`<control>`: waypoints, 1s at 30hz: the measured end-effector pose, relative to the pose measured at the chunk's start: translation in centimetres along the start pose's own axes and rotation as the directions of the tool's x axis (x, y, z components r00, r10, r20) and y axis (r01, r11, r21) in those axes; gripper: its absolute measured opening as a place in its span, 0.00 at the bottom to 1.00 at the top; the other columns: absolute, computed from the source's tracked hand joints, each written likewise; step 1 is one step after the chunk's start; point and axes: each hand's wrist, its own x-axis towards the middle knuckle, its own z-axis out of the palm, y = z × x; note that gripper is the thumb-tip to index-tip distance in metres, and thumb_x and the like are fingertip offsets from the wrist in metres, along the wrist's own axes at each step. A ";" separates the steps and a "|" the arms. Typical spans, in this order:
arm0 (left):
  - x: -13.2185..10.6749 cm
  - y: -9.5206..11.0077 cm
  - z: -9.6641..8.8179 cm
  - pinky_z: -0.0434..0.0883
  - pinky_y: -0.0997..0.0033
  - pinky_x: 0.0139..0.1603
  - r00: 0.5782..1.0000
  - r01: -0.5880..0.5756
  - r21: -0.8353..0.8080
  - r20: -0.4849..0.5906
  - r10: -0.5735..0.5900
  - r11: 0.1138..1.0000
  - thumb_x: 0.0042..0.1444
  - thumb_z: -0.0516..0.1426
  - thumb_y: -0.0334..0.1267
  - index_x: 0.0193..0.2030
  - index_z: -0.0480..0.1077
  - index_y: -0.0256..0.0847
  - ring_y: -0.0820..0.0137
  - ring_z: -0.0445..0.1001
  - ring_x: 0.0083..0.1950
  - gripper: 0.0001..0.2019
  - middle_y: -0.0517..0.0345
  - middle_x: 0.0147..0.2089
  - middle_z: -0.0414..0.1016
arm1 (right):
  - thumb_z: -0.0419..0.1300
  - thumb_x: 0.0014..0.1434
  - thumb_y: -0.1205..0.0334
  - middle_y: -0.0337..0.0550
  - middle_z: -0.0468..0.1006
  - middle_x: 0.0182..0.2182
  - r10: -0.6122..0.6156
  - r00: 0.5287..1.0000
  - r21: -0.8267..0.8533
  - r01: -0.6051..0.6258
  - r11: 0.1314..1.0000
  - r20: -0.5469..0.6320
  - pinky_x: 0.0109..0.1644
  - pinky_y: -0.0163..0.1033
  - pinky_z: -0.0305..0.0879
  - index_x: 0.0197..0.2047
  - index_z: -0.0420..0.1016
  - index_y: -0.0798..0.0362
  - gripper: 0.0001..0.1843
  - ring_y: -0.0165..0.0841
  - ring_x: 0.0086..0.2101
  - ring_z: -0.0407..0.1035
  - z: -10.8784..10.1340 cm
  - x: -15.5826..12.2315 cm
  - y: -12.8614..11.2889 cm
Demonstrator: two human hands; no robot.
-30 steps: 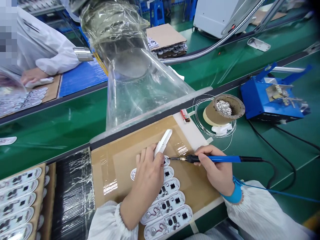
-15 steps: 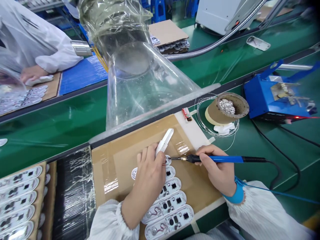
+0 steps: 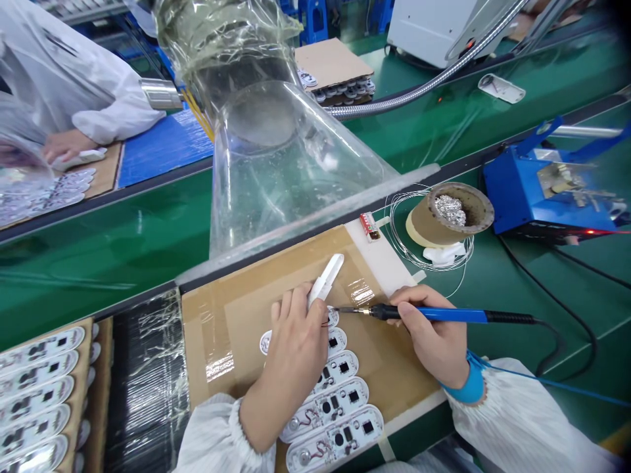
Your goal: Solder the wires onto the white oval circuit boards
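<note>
My left hand (image 3: pixel 294 341) is closed on white tweezers (image 3: pixel 326 279) and rests on a row of white oval circuit boards (image 3: pixel 340 407) laid on a brown cardboard mat (image 3: pixel 231 315). My right hand (image 3: pixel 436 335) grips a blue-handled soldering iron (image 3: pixel 444 315). Its tip touches the topmost board right beside the tweezers' lower end. The left hand hides most of the top two boards.
A clear plastic fume hood (image 3: pixel 276 151) stands behind the mat. To the right are a solder-wire spool on a brown holder (image 3: pixel 451 213) and a blue soldering station (image 3: pixel 552 190). More boards are stacked at the left (image 3: pixel 34 387). Another person's hand (image 3: pixel 64 144) works at the far left.
Both hands stay in place at the top board; the view has shifted slightly and the iron has edged a little to the right.
</note>
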 end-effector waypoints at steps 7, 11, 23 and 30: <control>0.0 0.1 0.0 0.63 0.57 0.45 1.000 0.002 0.020 -0.013 -0.002 1.000 0.64 0.55 0.20 0.42 0.69 0.42 0.55 0.68 0.49 0.11 0.42 0.59 0.75 | 0.63 0.69 0.66 0.37 0.81 0.27 0.011 1.000 -0.001 -0.011 1.000 0.016 0.31 0.35 0.73 0.37 0.81 0.48 0.08 0.32 0.26 0.76 0.2 0.1 -0.1; -0.1 0.3 0.1 0.62 0.57 0.45 1.000 0.003 0.031 -0.007 -0.003 1.000 0.63 0.55 0.20 0.42 0.69 0.41 0.54 0.68 0.49 0.10 0.41 0.58 0.75 | 0.63 0.69 0.67 0.37 0.81 0.27 0.003 1.000 -0.027 -0.002 1.000 0.023 0.31 0.35 0.73 0.36 0.81 0.48 0.09 0.32 0.26 0.76 0.2 0.1 -0.2; 0.0 0.3 0.2 0.62 0.56 0.45 1.000 0.003 0.053 -0.007 -0.003 0.999 0.65 0.55 0.23 0.40 0.69 0.41 0.55 0.68 0.48 0.09 0.42 0.56 0.75 | 0.63 0.70 0.62 0.38 0.80 0.27 0.027 1.000 -0.001 -0.027 1.000 -0.004 0.31 0.38 0.73 0.36 0.80 0.49 0.08 0.34 0.26 0.75 0.0 0.0 0.1; -0.2 0.1 0.4 0.63 0.57 0.45 1.000 -0.012 0.057 -0.025 0.013 0.998 0.65 0.55 0.23 0.41 0.69 0.42 0.55 0.69 0.49 0.09 0.42 0.57 0.75 | 0.64 0.69 0.63 0.39 0.80 0.27 0.024 1.000 0.010 -0.023 1.000 -0.018 0.30 0.37 0.73 0.36 0.81 0.49 0.08 0.33 0.26 0.76 0.1 0.0 0.0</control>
